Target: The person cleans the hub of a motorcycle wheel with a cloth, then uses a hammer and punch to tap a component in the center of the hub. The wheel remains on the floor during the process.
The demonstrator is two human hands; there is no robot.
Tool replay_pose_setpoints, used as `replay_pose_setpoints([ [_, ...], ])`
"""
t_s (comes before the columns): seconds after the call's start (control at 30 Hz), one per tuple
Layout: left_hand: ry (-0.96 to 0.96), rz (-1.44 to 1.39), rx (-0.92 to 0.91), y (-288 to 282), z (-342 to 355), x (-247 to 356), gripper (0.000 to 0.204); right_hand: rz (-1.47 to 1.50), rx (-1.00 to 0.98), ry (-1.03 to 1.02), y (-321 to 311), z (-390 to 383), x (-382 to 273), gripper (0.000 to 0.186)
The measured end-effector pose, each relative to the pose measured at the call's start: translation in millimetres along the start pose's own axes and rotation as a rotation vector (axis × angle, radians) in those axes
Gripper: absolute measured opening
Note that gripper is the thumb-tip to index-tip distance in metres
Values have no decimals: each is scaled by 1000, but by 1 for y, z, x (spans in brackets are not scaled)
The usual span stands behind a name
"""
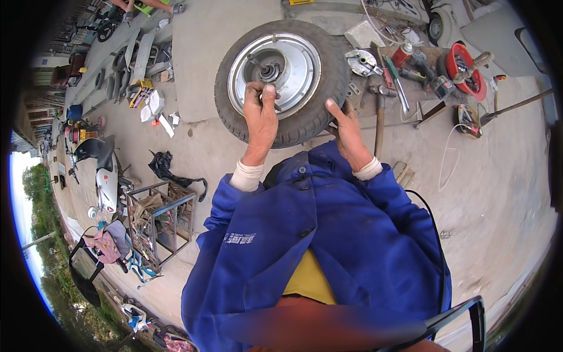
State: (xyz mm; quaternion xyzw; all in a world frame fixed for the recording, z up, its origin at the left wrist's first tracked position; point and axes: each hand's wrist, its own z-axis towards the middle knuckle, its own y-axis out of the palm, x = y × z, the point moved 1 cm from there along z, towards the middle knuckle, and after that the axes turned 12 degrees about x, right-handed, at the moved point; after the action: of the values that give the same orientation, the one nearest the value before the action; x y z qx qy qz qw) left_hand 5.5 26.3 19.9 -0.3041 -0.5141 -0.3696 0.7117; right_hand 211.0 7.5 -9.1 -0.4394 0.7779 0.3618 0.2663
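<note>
A wheel (305, 53) with a black, dusty tyre and a silver metal hub stands in front of me, its axle end pointing up at the hub's middle. My left hand (261, 120) is over the near side of the hub, just below the axle. Its thumb and fingers are closed round a small dark piece, too hidden to name. At the tyre's near right edge is my right hand (350, 135), the thumb against the rubber and the fingers partly hidden along its side.
Right of the wheel lie a hammer (380, 117), a green-handled tool (397, 88), a metal brake plate (363, 61), a red spray can (402, 54) and a red bowl (468, 67) of parts. A metal frame rack (161, 220) and a white scooter (107, 182) stand left. A black bag (167, 167) lies nearer.
</note>
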Motion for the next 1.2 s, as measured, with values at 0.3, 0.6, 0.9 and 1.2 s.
replay_pose_setpoints([
  [0.3, -469, -638, -631, -22, 45, -30, 38, -24, -57, -139, -3, 8, 16, 94],
  [0.6, -220, -269, 124, 5, -3, -3, 45, -6, -39, -96, -1, 3, -2, 90],
  [0.9, -369, -327, -193, -15, 22, -8, 39, -44, -40, -109, 0, -2, 3, 89],
  [1.2, -433, -399, -49, -3, 18, -7, 51, -61, -68, -129, -4, 10, 8, 86],
])
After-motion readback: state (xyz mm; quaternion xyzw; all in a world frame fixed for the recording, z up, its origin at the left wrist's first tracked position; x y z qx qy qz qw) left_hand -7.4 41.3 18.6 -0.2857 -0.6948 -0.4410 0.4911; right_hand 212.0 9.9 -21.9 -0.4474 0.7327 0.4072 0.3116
